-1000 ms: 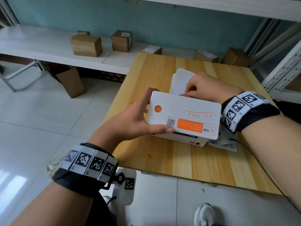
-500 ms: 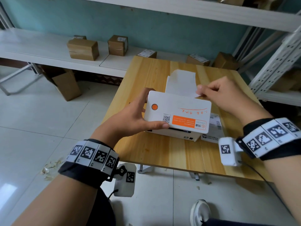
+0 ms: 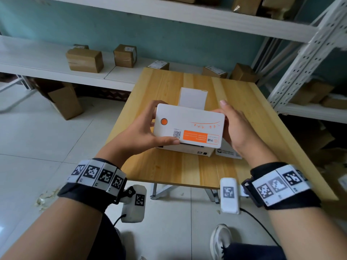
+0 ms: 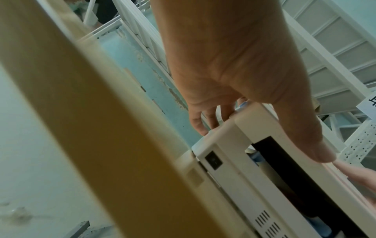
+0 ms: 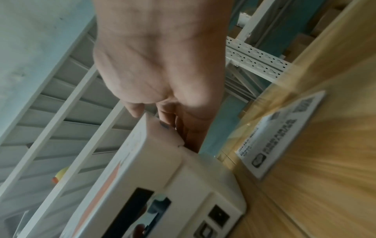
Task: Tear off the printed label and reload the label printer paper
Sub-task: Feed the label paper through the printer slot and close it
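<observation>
The white label printer (image 3: 187, 148) stands on the wooden table (image 3: 178, 171). Its lid (image 3: 189, 124), with an orange button and an orange sticker, is raised a little, and a dark gap shows under it in both wrist views. My left hand (image 3: 142, 132) grips the lid's left end, thumb along the front edge. My right hand (image 3: 234, 128) holds the right end, fingers curled round its rear corner. White label paper (image 3: 193, 97) stands up behind the printer. A printed label (image 3: 228, 153) lies flat to the right of the printer, also visible in the right wrist view (image 5: 280, 133).
Cardboard parcels (image 3: 84, 60) sit on a low white shelf beyond the table. White metal racking (image 3: 300, 68) with more boxes stands to the right. A cardboard box (image 3: 64, 102) is on the tiled floor at the left. My shoe (image 3: 220, 239) is below the table's near edge.
My right hand has let go of the paper behind the printer and come to the lid's right end. The left hand has kept its grip on the lid.
</observation>
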Available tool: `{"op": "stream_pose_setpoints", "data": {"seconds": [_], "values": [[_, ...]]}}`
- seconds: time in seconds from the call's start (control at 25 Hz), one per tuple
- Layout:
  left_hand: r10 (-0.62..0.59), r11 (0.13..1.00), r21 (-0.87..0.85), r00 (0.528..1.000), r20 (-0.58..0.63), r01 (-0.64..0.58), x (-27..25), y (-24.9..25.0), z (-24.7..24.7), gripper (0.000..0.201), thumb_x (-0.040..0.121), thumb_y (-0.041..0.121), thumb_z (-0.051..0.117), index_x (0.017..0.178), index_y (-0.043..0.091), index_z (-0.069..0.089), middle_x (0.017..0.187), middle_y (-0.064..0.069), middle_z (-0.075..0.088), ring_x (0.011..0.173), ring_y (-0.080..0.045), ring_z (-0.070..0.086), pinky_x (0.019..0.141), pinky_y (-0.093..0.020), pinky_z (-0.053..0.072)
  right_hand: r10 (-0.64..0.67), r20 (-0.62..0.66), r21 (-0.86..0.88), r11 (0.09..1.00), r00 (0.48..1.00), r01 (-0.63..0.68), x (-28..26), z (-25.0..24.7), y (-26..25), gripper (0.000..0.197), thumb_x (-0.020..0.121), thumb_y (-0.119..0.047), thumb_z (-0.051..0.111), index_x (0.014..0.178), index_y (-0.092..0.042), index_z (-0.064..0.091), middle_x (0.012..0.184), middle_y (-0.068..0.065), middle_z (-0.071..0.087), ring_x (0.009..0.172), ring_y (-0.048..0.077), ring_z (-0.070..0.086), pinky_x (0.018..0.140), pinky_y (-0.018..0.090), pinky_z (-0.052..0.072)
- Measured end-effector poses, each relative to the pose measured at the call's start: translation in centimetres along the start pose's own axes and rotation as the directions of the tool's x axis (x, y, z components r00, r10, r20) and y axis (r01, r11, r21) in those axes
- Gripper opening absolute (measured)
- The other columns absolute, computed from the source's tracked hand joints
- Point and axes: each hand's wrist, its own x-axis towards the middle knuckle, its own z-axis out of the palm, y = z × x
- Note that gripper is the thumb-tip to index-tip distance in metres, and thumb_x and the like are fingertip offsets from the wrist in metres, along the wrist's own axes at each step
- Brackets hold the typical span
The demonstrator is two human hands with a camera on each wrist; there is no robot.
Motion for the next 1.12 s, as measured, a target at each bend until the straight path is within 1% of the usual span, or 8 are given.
{"op": "stream_pose_setpoints", "data": {"seconds": [0.12, 0.24, 0.4, 0.48, 0.64, 0.72, 0.88, 1.12], "values": [[0.008, 0.999, -0.043, 1.000, -0.014, -0.009, 0.0, 0.3, 0.4, 0.082, 0.067, 0.033, 0.087, 0.133, 0.022, 0.040, 0.119, 0.010, 0.064, 0.119, -0.009, 0.062, 0.081, -0.029, 0.060, 0.026, -0.037, 0.180, 0.983, 0.999, -0.019, -0.5, 0.5, 0.9, 0.059, 0.102, -0.054, 0.029, 0.080, -0.025, 0.075, 0.096, 0.011, 0.078, 0.096, 0.026, 0.074, 0.101, 0.056, 0.049], [0.009, 0.998, -0.061, 0.999, -0.041, -0.011, 0.1, 0.5, 0.6, 0.079, 0.068, 0.030, 0.086, 0.131, 0.020, 0.042, 0.119, 0.010, 0.062, 0.115, -0.006, 0.062, 0.083, -0.026, 0.059, 0.061, -0.077, 0.288, 0.957, 0.995, -0.036, -1.1, 1.3, 0.6, 0.059, 0.104, -0.052, 0.027, 0.082, -0.019, 0.071, 0.095, 0.013, 0.077, 0.094, 0.029, 0.075, 0.099, 0.053, 0.051], [-0.016, 0.994, -0.112, 1.000, 0.001, 0.016, 0.3, 0.3, 0.5, 0.073, 0.071, 0.026, 0.084, 0.130, 0.020, 0.041, 0.115, 0.011, 0.063, 0.114, -0.012, 0.063, 0.085, -0.033, 0.061, 0.039, -0.121, 0.226, 0.974, 0.992, -0.010, -1.3, 2.1, 0.7, 0.056, 0.105, -0.050, 0.027, 0.093, -0.011, 0.065, 0.097, 0.016, 0.075, 0.090, 0.033, 0.074, 0.080, 0.044, 0.052], [-0.044, 0.990, -0.137, 0.999, 0.006, 0.044, 0.5, 0.2, 0.4, 0.073, 0.071, 0.026, 0.084, 0.130, 0.022, 0.042, 0.112, 0.013, 0.064, 0.113, -0.012, 0.063, 0.086, -0.034, 0.061, 0.009, -0.137, 0.219, 0.976, 0.991, 0.021, -1.5, 2.4, 1.0, 0.056, 0.104, -0.052, 0.026, 0.099, -0.011, 0.065, 0.097, 0.012, 0.076, 0.088, 0.027, 0.075, 0.074, 0.039, 0.054], [-0.083, 0.986, -0.143, 0.997, 0.007, 0.083, 0.8, -0.1, 0.1, 0.082, 0.067, 0.027, 0.090, 0.135, 0.023, 0.044, 0.119, 0.003, 0.067, 0.115, -0.016, 0.064, 0.087, -0.033, 0.061, -0.069, -0.171, 0.151, 0.984, 0.983, 0.095, -2.0, 2.9, 1.4, 0.055, 0.103, -0.052, 0.027, 0.106, -0.011, 0.063, 0.095, 0.004, 0.075, 0.084, 0.017, 0.074, 0.062, 0.023, 0.054], [-0.072, 0.989, -0.129, 0.996, 0.043, 0.077, 0.8, -0.2, 0.2, 0.083, 0.065, 0.023, 0.092, 0.133, 0.018, 0.044, 0.121, -0.002, 0.067, 0.118, -0.018, 0.065, 0.086, -0.035, 0.061, -0.104, -0.181, 0.130, 0.983, 0.978, 0.128, -2.3, 3.2, 1.4, 0.056, 0.099, -0.056, 0.028, 0.110, -0.012, 0.061, 0.095, 0.001, 0.074, 0.084, 0.011, 0.074, 0.064, 0.022, 0.055], [-0.035, 0.995, -0.086, 0.996, 0.080, 0.042, 0.9, -0.4, 0.7, 0.087, 0.061, 0.018, 0.092, 0.129, 0.010, 0.039, 0.123, -0.008, 0.064, 0.120, -0.020, 0.063, 0.088, -0.038, 0.061, -0.111, -0.173, 0.141, 0.981, 0.979, 0.136, -2.7, 3.0, 1.3, 0.040, 0.105, -0.046, 0.031, 0.116, -0.016, 0.056, 0.097, -0.007, 0.070, 0.086, 0.001, 0.070, 0.068, 0.018, 0.053], [-0.076, 0.985, -0.150, 0.996, 0.053, 0.083, 0.6, -0.8, 1.0, 0.090, 0.061, 0.019, 0.093, 0.135, 0.010, 0.043, 0.127, -0.007, 0.066, 0.118, -0.020, 0.066, 0.086, -0.040, 0.061, -0.119, -0.182, 0.170, 0.974, 0.976, 0.150, -3.3, 3.4, 1.4, 0.043, 0.092, -0.052, 0.037, 0.119, -0.024, 0.053, 0.104, -0.008, 0.066, 0.090, -0.002, 0.067, 0.069, 0.017, 0.054]]}}
